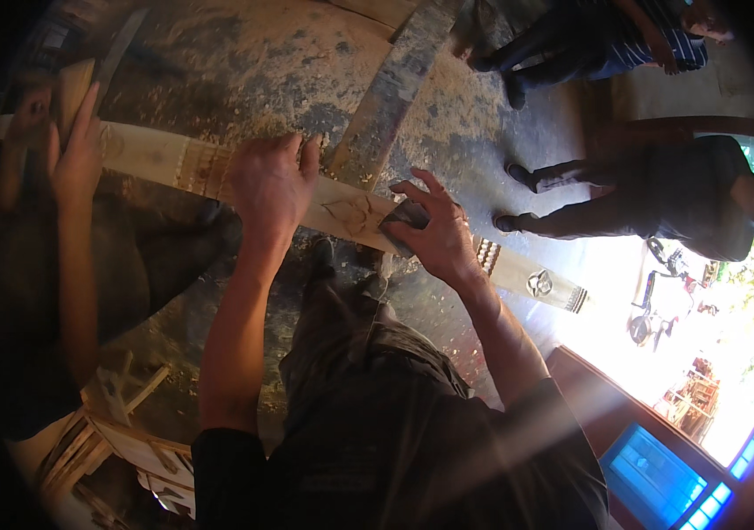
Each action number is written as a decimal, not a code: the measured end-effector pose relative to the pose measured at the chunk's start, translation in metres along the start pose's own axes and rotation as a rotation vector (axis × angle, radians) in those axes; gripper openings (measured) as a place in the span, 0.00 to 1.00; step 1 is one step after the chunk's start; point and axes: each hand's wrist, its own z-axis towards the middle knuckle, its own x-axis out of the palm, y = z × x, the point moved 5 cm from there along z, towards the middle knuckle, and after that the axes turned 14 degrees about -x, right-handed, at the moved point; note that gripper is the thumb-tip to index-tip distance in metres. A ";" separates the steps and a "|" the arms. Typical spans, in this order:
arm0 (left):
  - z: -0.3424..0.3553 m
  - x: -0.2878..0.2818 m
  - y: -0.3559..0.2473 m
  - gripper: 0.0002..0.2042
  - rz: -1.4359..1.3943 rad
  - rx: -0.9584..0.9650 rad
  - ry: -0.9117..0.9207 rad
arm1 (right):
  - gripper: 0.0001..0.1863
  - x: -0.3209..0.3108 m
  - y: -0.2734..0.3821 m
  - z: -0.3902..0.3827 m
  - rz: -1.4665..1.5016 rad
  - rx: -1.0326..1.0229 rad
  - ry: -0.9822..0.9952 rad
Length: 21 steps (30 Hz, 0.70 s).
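Holding one grey pad (405,223), right hand (443,231) over one carved board (348,212)

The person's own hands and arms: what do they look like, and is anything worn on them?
The left hand and right hand are human and gloveless. The forearms are uncovered, without cables. Dark short sleeves end near the elbows.

a long, pale, carved wooden board (342,212) runs past both sides of the right hand (444,231), which pinches a small dark grey pad (407,214) over its face.
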 end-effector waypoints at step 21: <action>0.001 -0.001 -0.001 0.17 -0.048 -0.005 -0.013 | 0.34 0.002 0.012 0.012 -0.040 -0.132 -0.102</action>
